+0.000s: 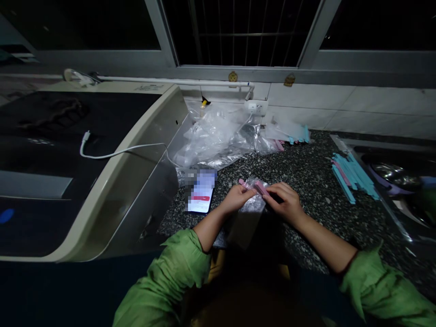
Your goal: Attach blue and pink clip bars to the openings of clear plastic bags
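Close together over the counter, both my hands are at a clear plastic bag (252,208) that hangs down toward the counter's front edge. My left hand (235,198) pinches the bag near its mouth, and a small pink piece (242,182) shows just above its fingers. Between the thumb and fingers of my right hand (285,201) is a pink strip (261,188), lying at the bag's upper end. Whether the strip is partly inside the bag I cannot tell. Several blue strips (361,175) and a pink one lie loose to the right.
A lit phone (201,193) lies left of my hands. Crumpled clear plastic bags (214,136) are heaped behind it, with filled bags of blue strips (299,135) beside them. A washing machine (136,150) with a white cable (136,147) stands left; a sink (384,154) is right.
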Demonstrator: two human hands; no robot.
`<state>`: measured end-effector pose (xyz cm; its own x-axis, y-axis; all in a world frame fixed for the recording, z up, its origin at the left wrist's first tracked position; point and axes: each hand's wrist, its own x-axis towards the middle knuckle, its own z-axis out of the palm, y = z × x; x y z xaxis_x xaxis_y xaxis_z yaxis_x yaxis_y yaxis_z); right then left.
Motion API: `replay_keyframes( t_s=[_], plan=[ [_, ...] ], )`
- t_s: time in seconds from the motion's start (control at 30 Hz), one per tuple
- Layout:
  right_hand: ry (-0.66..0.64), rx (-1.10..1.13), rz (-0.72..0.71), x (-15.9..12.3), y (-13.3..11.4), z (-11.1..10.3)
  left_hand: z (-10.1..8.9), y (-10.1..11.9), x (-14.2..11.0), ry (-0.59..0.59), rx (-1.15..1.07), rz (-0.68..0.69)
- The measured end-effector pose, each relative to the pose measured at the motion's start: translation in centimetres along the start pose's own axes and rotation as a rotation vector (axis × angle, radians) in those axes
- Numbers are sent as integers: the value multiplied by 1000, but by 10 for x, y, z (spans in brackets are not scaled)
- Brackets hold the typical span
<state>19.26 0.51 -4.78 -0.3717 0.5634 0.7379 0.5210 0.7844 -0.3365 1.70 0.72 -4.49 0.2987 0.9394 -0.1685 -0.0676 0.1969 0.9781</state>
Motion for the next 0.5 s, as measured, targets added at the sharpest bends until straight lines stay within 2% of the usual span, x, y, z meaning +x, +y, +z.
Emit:
replay_keyframes(
  t_s=[0.5],
  plan=[
    [-21, -55, 1, -2, 1, 4, 0, 0, 1, -96, -16, 73]
  ],
)
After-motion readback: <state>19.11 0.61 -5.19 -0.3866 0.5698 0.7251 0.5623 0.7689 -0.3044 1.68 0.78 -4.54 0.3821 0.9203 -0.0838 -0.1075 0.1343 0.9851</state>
